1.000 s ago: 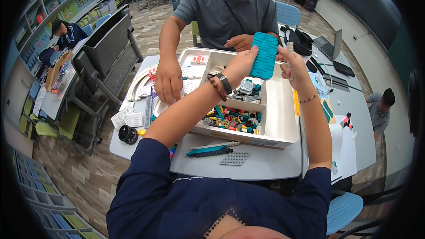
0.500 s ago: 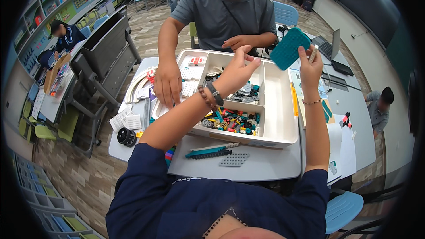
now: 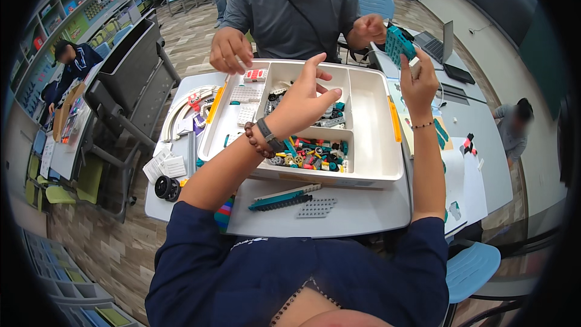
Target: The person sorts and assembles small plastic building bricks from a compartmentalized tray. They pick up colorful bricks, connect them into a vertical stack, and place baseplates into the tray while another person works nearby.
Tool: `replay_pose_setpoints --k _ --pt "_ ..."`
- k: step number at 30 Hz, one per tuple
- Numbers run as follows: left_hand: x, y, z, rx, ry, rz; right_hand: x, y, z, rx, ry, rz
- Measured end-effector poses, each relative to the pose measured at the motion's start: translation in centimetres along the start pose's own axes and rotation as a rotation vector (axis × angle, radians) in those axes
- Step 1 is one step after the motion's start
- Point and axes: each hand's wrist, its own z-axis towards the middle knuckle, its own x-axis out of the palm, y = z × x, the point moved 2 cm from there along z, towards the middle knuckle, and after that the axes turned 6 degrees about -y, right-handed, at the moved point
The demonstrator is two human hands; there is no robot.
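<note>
My right hand (image 3: 419,85) is closed on a teal studded building plate (image 3: 397,43), raised over the right end of the bin. A pale block (image 3: 414,66) shows at my fingers next to the plate; whether it is joined to it I cannot tell. My left hand (image 3: 310,95) hovers over the middle of the white sorting bin (image 3: 370,122), fingers spread and holding nothing. Below it, mixed building pieces (image 3: 318,152) fill the near compartment, and grey and teal pieces (image 3: 331,118) lie in the middle one.
Across the table a person (image 3: 293,15) holds one hand above the bin's left end and the other near the plate. Beams (image 3: 284,200) and a grey perforated plate (image 3: 316,208) lie in front of the bin. Black wheels (image 3: 167,188) stand at left, a laptop (image 3: 437,43) at far right.
The teal plate has turned from face-on to nearly edge-on in my right hand. The other person's hands have lifted, one from the bin's left side, one toward the plate. My left hand stays raised.
</note>
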Motion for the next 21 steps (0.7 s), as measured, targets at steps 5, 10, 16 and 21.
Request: replay_pose_setpoints --k 5,10,16,21 --pt "0.0 0.0 -0.3 0.013 0.008 0.003 -0.5 -0.2 0.0 -0.024 0.006 -0.045" --pt "-0.1 0.0 -0.8 -0.001 0.028 0.000 -0.7 -1.1 -0.5 0.216 0.082 -0.116" --pt "0.1 -0.6 -1.3 0.003 0.049 0.024 -0.3 -1.9 -0.5 0.352 -0.008 0.073" --pt "0.1 -0.8 -1.5 -0.009 0.083 -0.015 0.1 -2.7 -1.1 0.590 0.005 0.302"
